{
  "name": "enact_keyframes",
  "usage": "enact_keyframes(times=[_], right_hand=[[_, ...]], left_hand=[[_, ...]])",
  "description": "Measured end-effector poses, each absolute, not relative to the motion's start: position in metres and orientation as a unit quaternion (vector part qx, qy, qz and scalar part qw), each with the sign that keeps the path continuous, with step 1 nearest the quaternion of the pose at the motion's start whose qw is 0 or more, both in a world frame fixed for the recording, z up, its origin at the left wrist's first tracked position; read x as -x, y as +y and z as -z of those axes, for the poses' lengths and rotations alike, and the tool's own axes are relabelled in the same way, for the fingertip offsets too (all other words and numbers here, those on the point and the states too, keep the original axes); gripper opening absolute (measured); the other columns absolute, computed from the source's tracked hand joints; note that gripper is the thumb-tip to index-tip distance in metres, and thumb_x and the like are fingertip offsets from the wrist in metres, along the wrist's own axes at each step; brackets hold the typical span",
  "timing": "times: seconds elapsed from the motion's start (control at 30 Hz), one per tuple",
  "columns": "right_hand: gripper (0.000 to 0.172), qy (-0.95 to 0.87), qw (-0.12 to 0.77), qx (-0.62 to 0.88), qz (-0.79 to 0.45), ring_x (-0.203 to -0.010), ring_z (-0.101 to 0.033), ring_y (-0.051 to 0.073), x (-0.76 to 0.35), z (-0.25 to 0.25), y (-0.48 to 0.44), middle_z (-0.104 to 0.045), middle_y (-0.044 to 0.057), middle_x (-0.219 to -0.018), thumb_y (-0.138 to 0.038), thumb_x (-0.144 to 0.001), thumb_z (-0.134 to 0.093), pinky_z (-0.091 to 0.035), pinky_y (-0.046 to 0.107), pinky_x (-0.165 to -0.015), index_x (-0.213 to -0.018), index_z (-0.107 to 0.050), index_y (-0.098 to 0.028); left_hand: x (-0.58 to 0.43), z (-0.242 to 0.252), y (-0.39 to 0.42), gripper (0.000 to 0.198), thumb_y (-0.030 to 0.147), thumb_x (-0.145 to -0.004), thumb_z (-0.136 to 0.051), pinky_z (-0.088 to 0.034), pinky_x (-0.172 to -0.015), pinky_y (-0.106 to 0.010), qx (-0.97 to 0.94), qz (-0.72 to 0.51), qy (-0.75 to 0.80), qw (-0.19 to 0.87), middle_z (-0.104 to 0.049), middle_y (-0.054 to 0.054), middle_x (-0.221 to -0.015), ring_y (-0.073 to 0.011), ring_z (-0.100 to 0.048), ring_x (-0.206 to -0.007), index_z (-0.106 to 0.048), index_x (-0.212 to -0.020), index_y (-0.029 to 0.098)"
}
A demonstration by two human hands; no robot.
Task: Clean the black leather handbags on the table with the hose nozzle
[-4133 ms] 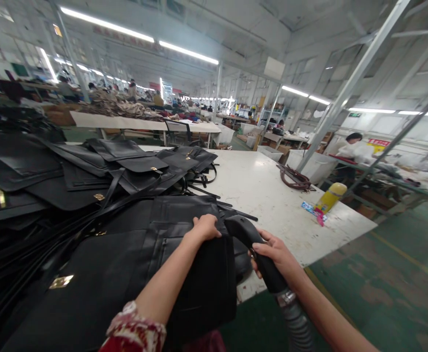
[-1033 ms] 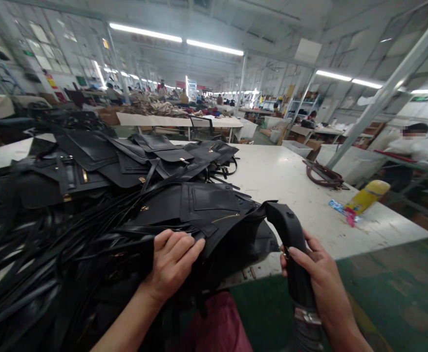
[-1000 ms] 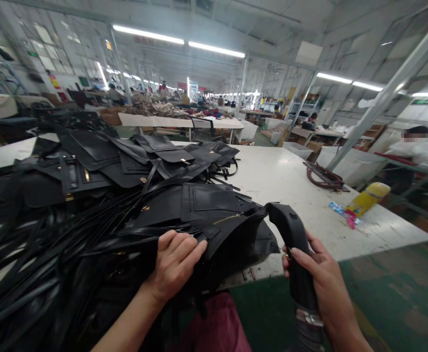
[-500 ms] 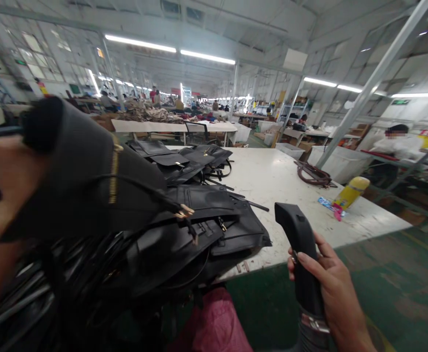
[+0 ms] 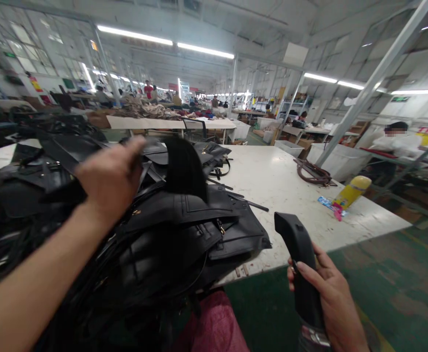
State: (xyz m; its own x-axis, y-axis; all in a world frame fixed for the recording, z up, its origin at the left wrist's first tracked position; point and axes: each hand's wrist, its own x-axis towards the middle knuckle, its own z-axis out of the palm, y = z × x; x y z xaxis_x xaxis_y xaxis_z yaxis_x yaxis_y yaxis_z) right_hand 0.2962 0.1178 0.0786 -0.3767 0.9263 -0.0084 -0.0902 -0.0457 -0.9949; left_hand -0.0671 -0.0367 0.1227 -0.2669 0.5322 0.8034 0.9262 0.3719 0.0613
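Observation:
My left hand [image 5: 111,178] is raised over the pile, its fingers closed on a black leather bag [image 5: 186,168] that is smeared by motion. Part of that bag is hidden behind the hand and blends into the pile. More black leather bags [image 5: 232,239] with gold-coloured zips lie stacked flat on the table below it. In my right hand [image 5: 331,293] is a curved black vacuum hose handle [image 5: 304,266], held upright off the table's front edge. Its angled mouth points to the left, and the thumb rests along its side.
The white table [image 5: 261,171] carries a coil of brown straps [image 5: 312,173], a yellow bottle [image 5: 351,192] and a small blue-and-pink packet [image 5: 333,206]. Straps dangle at the front left. White bins [image 5: 340,161] and a metal post stand beyond. A co-worker [image 5: 395,139] is at the right.
My left hand has swung from the far left towards the middle, turning the bag over with it. The vacuum hose handle has dipped slightly in my right hand.

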Motion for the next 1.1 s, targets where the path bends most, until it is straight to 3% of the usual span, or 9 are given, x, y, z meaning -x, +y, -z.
enact_keyframes(times=[0.13, 0.27, 0.43, 0.57, 0.67, 0.8, 1.0, 1.1], right_hand=[[0.075, -0.564, 0.393, 0.383, -0.617, -0.048, -0.056, 0.016, -0.295, -0.072, 0.118, -0.063, 0.001, -0.061, -0.034, -0.067, -0.068, -0.047, 0.025, -0.044, -0.131, -0.032, -0.020], [0.076, -0.589, 0.366, 0.378, -0.614, -0.051, -0.056, 0.016, -0.289, -0.070, 0.115, -0.062, 0.002, -0.065, -0.034, -0.065, -0.069, -0.048, 0.026, -0.045, -0.130, -0.033, -0.018], [0.077, -0.624, 0.325, 0.352, -0.617, -0.052, -0.055, 0.015, -0.272, -0.071, 0.108, -0.062, 0.002, -0.072, -0.032, -0.064, -0.069, -0.048, 0.026, -0.045, -0.130, -0.032, -0.018], [0.072, -0.650, 0.202, 0.295, -0.671, -0.054, -0.055, 0.014, -0.251, -0.073, 0.094, -0.061, 0.002, -0.081, -0.022, -0.065, -0.065, -0.046, 0.024, -0.045, -0.130, -0.033, -0.024], [0.065, -0.672, 0.108, 0.228, -0.697, -0.067, -0.057, 0.015, -0.228, -0.070, 0.079, -0.062, 0.000, -0.088, -0.013, -0.063, -0.064, -0.046, 0.024, -0.056, -0.124, -0.043, -0.025], [0.064, -0.702, 0.050, 0.173, -0.689, -0.081, -0.057, 0.019, -0.197, -0.052, 0.061, -0.063, -0.002, -0.090, -0.007, -0.058, -0.064, -0.044, 0.026, -0.069, -0.118, -0.051, -0.025], [0.069, -0.691, 0.057, 0.157, -0.703, -0.089, -0.057, 0.022, -0.182, -0.041, 0.057, -0.064, 0.000, -0.095, -0.012, -0.051, -0.073, -0.044, 0.027, -0.072, -0.116, -0.054, -0.023], [0.068, -0.647, 0.137, 0.158, -0.733, -0.084, -0.059, 0.019, -0.198, -0.053, 0.074, -0.064, 0.000, -0.093, -0.015, -0.055, -0.073, -0.046, 0.027, -0.071, -0.119, -0.051, -0.023]], left_hand=[[0.027, -0.043, -0.034, 0.045, 0.006, -0.077, -0.037, -0.036, -0.055, -0.027, 0.582, 0.061, -0.761, 0.279, -0.056, -0.002, -0.071, -0.0154, -0.050, -0.062, -0.053, -0.113, 0.026], [0.003, 0.016, -0.049, 0.051, 0.002, -0.074, -0.038, -0.042, -0.066, -0.029, 0.562, 0.098, -0.776, 0.270, -0.057, -0.004, -0.080, -0.0172, -0.052, -0.073, -0.046, -0.120, 0.021], [0.006, 0.023, -0.063, 0.036, 0.010, -0.074, -0.048, -0.042, -0.078, -0.036, 0.526, 0.213, -0.772, 0.284, -0.056, -0.008, -0.092, -0.0218, -0.051, -0.086, -0.048, -0.109, 0.016], [0.004, 0.037, -0.067, 0.022, 0.011, -0.074, -0.051, -0.042, -0.076, -0.038, 0.493, 0.280, -0.778, 0.272, -0.056, -0.007, -0.088, -0.0219, -0.051, -0.086, -0.050, -0.095, 0.018], [0.002, 0.047, -0.069, 0.020, 0.011, -0.074, -0.052, -0.043, -0.075, -0.037, 0.490, 0.318, -0.768, 0.261, -0.056, -0.005, -0.086, -0.0203, -0.052, -0.084, -0.051, -0.092, 0.020], [0.000, 0.049, -0.070, 0.017, 0.011, -0.076, -0.051, -0.045, -0.075, -0.033, 0.499, 0.361, -0.749, 0.243, -0.057, -0.005, -0.083, -0.0178, -0.053, -0.082, -0.054, -0.090, 0.020], [0.010, 0.049, -0.076, 0.010, 0.015, -0.078, -0.050, -0.046, -0.074, -0.029, 0.508, 0.382, -0.741, 0.217, -0.058, -0.004, -0.081, -0.0156, -0.055, -0.080, -0.058, -0.084, 0.018], [0.017, 0.046, -0.085, 0.011, 0.021, -0.077, -0.049, -0.046, -0.072, -0.033, 0.516, 0.339, -0.757, 0.215, -0.059, -0.004, -0.083, -0.0183, -0.056, -0.080, -0.058, -0.083, 0.020]])
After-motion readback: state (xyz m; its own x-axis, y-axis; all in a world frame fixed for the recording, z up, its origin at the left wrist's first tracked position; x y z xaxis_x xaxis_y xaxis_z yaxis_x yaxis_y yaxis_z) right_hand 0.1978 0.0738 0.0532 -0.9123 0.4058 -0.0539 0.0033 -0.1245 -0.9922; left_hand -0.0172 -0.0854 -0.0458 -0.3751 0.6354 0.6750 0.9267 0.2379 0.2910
